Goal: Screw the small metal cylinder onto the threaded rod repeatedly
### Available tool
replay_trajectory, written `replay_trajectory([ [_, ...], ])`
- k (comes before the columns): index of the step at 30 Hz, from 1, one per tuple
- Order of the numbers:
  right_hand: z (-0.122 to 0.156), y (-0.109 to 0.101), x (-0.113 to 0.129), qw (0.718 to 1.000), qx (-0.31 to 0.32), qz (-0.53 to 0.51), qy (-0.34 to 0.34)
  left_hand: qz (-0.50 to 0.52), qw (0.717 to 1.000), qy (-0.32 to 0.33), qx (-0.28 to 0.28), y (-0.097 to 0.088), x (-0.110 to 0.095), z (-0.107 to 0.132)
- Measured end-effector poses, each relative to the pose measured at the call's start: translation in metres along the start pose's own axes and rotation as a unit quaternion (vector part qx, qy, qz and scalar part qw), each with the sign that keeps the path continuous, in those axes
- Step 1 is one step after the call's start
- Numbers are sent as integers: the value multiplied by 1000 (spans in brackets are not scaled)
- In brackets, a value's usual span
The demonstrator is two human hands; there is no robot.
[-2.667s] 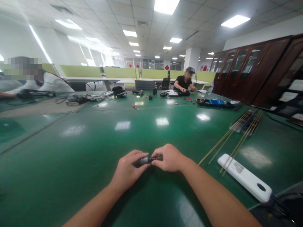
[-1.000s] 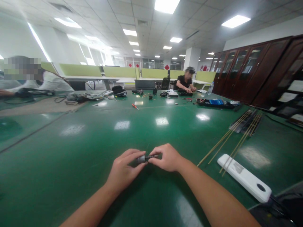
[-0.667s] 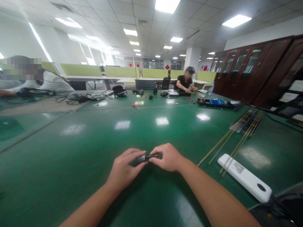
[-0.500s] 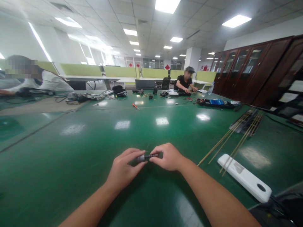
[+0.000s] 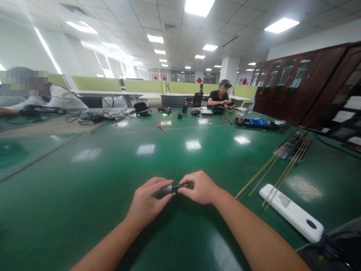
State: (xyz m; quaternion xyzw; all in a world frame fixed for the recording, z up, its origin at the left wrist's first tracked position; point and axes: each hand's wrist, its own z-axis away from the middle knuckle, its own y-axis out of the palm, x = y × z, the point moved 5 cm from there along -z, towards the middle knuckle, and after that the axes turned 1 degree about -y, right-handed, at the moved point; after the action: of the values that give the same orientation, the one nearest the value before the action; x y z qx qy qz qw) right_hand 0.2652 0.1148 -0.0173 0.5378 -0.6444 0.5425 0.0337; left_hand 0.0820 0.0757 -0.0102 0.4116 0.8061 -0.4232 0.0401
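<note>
In the head view, a small grey metal cylinder [image 5: 167, 189] lies sideways between the thumb and fingers of my left hand [image 5: 146, 201]. From its right end sticks out a thin dark ribbed shaft [image 5: 177, 186]. My right hand [image 5: 201, 187] pinches the shaft near its free end with thumb and forefinger. Both hands are close together, low over the green table [image 5: 113, 169]. My left fingers cover part of the cylinder, so its exact kind I cannot tell.
A white power strip [image 5: 293, 212] and several thin brass-coloured rods [image 5: 266, 169] lie on the right. A red screwdriver [image 5: 161, 127] is farther off. A black tray with blue items [image 5: 258, 122] sits at the back right. Two other people [image 5: 220, 98] are seated around the table.
My hands and the cylinder with its shaft stay practically where they were. The person at the back has shifted their arms, and the person on the left has moved their head slightly.
</note>
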Motion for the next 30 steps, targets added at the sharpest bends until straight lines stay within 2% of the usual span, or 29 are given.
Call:
replay_trajectory([
  [30, -1, -3, 3, 1000, -6, 3, 0, -3, 1000, -8, -3, -2, 0, -1],
])
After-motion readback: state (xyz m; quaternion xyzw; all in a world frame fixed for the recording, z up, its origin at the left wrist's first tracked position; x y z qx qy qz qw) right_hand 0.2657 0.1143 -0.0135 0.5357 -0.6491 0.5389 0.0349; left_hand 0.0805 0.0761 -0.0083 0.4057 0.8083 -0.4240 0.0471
